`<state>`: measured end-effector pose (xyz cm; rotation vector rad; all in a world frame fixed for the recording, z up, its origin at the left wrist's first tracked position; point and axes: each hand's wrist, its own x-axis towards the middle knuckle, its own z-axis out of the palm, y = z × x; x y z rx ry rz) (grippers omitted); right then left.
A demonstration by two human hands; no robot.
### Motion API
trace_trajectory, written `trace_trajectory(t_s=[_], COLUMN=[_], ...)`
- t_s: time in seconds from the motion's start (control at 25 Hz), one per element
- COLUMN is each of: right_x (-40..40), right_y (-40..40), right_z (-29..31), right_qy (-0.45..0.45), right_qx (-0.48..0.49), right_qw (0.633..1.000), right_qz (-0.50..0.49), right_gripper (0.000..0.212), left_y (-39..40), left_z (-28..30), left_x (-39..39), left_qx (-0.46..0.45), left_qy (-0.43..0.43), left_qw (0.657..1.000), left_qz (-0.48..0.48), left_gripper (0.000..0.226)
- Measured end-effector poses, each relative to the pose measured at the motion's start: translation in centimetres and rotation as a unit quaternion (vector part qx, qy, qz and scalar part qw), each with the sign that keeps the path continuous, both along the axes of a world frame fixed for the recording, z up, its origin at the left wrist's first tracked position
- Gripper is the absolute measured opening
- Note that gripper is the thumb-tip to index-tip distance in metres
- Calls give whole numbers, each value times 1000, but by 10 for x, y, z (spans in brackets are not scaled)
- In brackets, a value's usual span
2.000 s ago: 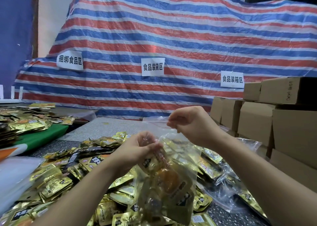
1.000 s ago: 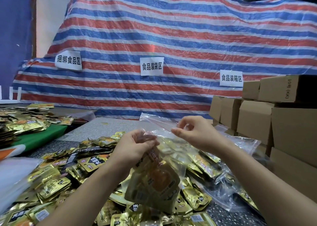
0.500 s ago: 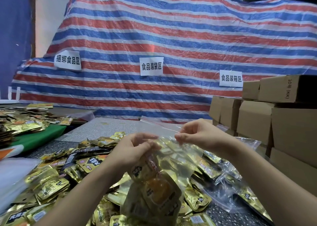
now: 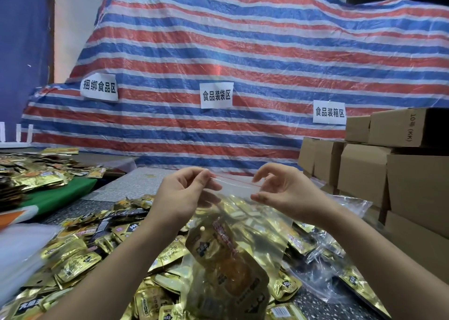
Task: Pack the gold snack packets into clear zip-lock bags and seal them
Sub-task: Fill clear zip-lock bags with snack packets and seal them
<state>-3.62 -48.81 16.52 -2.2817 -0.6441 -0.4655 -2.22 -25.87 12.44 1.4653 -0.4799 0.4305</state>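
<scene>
Two hands: both raised over the heap, apart, each at one end of the bag's mouth
Left hand (image 4: pixel 184 193): thumb and forefinger pinch the left end of the zip strip
Right hand (image 4: pixel 279 193): fingers curled, thumb and fingertips at the strip's right end; it seems to pinch it, though the clear film makes the contact hard to read
Zip-lock bag (image 4: pixel 262 229): hangs from the hands, red line along its top edge stretched between them
Packets inside (image 4: pixel 228 266): gold snack packets sit low in the bag, the front one tilted
Loose packets (image 4: pixel 73 259): a gold heap on the speckled table (image 4: pixel 313 297) beneath the bag
Cardboard boxes (image 4: pixel 388 169): stacked at the right
Striped tarp (image 4: pixel 243 52): behind, with three white signs (image 4: pixel 216 95) stuck on it
</scene>
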Motion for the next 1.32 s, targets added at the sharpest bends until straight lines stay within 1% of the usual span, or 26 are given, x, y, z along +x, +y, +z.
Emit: trace_trajectory(t_s=[0.08, 0.12, 0.16, 0.2, 0.24, 0.32, 0.4, 0.56, 0.68, 0.8, 1.04, 1.2, 1.32], right_x=[-4, -6, -7, -7, -7, -5, -4, -5, -3, -4, -6, -6, -7], right_y=[4, 8, 15, 22, 29, 42, 48, 49, 47, 45, 47, 49, 51], right_z=[5, 9, 13, 18, 23, 33, 38, 35, 30, 29, 30, 30, 31], right_qy=[-29, -49, -72, -90, -99, -88, -70, -65, -70, -59, -58, -54, -50], right_qx=[-68, -96, -111, -113, -108, -92, -74, -65, -59, -52, -48, -47, -50], right_qw=[997, 994, 990, 989, 989, 992, 994, 995, 995, 996, 996, 996, 996], right_qz=[-29, -36, -37, -33, -29, -26, -25, -37, -43, -38, -39, -49, -55], right_gripper=[60, 72, 75, 68, 57, 36, 28, 24, 19, 16, 18, 15, 13], left_y=[-6, -9, -12, -15, -18, -23, -26, -27, -25, -21, -24, -27, -30], left_z=[2, 3, 5, 8, 10, 14, 16, 19, 19, 21, 23, 23, 23], left_x=[-3, -5, -6, -8, -9, -11, -11, -10, -9, -7, -6, -5, -3], left_qx=[-2, -3, 0, 5, 13, 32, 36, 20, 17, 34, 53, 57, 73], left_qy=[-22, -29, -36, -44, -55, -78, -94, -79, -51, -27, -48, -45, -53], left_qw=[1000, 1000, 999, 999, 998, 996, 994, 995, 998, 999, 997, 996, 993], left_qz=[4, 0, -4, -7, -6, 16, 44, 57, 42, 19, 42, 53, 81], left_gripper=[20, 20, 20, 20, 19, 16, 16, 14, 15, 15, 13, 14, 17])
